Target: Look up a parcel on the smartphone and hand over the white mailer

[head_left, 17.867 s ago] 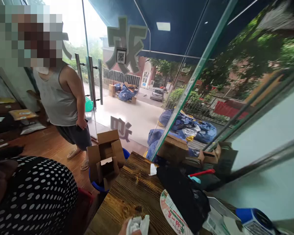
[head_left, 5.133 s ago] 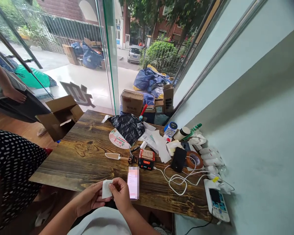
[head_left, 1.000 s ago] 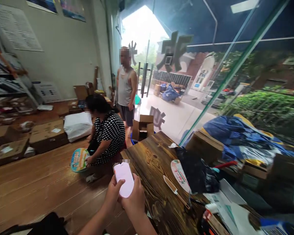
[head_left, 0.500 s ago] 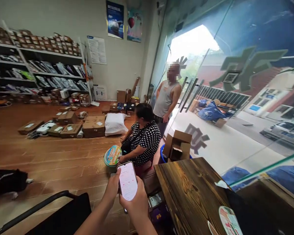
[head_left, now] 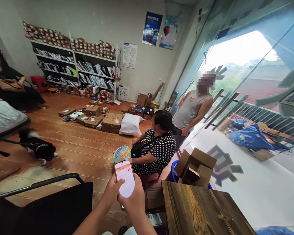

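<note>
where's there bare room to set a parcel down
The wooden table shows bare planks beside the open carton; bare floorboards show between the dog and the seated person. Crowded: the foot of the shelves, lined with boxes.

Left of the wooden table (head_left: 203, 209), the left hand (head_left: 112, 189) and right hand (head_left: 134, 197) are holding a lit phone (head_left: 126, 187) together.

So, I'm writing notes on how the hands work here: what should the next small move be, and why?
Probably a light swipe with the left hand's thumb: the phone is lit, that thumb lies over its face, and the right hand grips the opposite side, which should steady it.
</note>
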{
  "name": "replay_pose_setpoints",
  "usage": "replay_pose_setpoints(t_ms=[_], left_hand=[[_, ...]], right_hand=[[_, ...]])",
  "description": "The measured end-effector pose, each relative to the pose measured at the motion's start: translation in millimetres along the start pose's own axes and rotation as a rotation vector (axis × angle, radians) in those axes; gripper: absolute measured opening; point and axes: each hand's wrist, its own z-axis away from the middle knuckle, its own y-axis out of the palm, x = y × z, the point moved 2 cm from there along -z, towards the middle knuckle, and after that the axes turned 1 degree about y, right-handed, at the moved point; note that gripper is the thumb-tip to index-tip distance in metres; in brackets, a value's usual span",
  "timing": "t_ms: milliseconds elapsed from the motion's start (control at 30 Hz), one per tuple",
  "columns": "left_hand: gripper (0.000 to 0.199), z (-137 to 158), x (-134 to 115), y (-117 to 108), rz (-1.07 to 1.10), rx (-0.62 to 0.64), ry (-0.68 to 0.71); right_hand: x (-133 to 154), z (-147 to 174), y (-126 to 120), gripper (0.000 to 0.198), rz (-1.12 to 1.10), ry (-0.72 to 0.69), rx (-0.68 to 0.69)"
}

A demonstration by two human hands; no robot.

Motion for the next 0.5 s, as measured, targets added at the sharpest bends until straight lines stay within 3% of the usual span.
replay_pose_setpoints(t_ms=[367, 500], left_hand=[[0.056, -10, 3, 5, 0.015, -0.138, 0.083], [0.050, -10, -1, 4, 0.037, -0.167, 0.073]], right_hand=[[13, -25, -7, 0.058, -0.003, -0.022, 0.203], [15, -29, -4, 0.061, -0.010, -0.028, 0.198]])
